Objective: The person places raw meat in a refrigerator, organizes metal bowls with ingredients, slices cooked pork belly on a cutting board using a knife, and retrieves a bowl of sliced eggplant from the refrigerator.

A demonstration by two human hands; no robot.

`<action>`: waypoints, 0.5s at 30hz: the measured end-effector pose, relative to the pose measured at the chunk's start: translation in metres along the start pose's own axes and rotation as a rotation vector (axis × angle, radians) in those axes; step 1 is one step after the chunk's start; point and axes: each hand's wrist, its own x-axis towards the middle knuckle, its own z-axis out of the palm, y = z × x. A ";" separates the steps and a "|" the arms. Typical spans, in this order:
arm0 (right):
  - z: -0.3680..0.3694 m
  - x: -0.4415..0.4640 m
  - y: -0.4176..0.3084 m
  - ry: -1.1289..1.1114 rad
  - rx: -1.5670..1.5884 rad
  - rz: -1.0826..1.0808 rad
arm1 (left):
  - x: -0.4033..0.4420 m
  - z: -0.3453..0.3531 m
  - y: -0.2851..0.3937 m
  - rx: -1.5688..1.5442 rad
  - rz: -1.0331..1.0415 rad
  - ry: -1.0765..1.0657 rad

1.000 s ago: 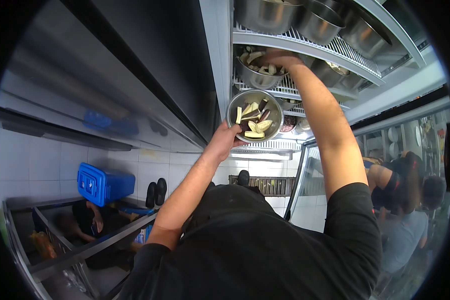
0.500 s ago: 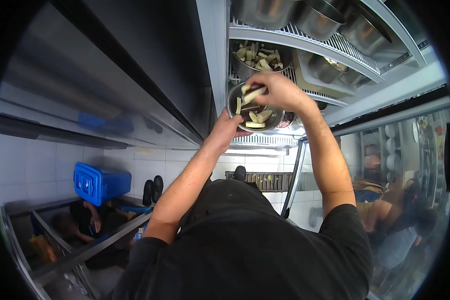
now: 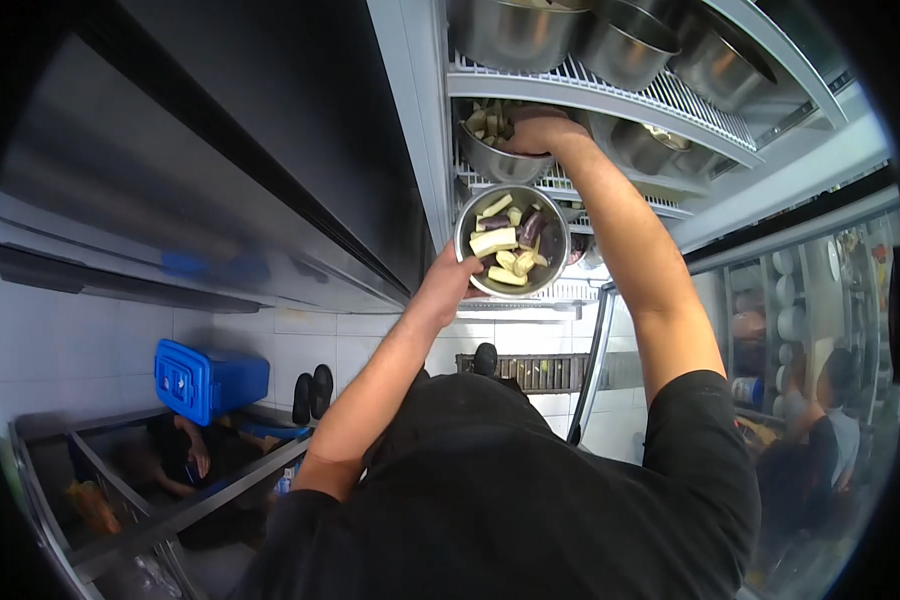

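Note:
My left hand (image 3: 458,275) grips the near left rim of a round metal bowl (image 3: 556,252), fingers wrapped under it. Inside the bowl lie several cut eggplant pieces (image 3: 494,242), pale flesh with dark purple skin. Beyond it, on a fridge shelf, stands a larger metal pot (image 3: 505,167) with more eggplant pieces (image 3: 482,122). My right hand (image 3: 540,133) reaches down into that pot, and its fingers are hidden among the contents.
Metal pots (image 3: 625,45) line the wire shelf (image 3: 670,95) above. A glass door (image 3: 670,330) stands open at right, reflecting people. At lower left are a blue lidded bin (image 3: 210,382) and a metal frame (image 3: 170,515). A drain grate (image 3: 540,373) crosses the floor.
My right hand has moved from over the bowl into the larger pot. The eggplant it held is gone from view in the hand, and the bowl holds more pieces.

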 end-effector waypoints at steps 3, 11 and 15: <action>0.008 0.031 0.013 -0.033 0.035 -0.049 | -0.004 0.000 -0.001 -0.003 0.002 0.007; 0.014 0.036 0.017 -0.044 0.116 -0.027 | -0.006 -0.002 0.006 -0.038 -0.012 0.035; 0.025 0.035 0.025 0.293 0.151 0.013 | -0.002 -0.011 0.003 -0.077 -0.011 0.018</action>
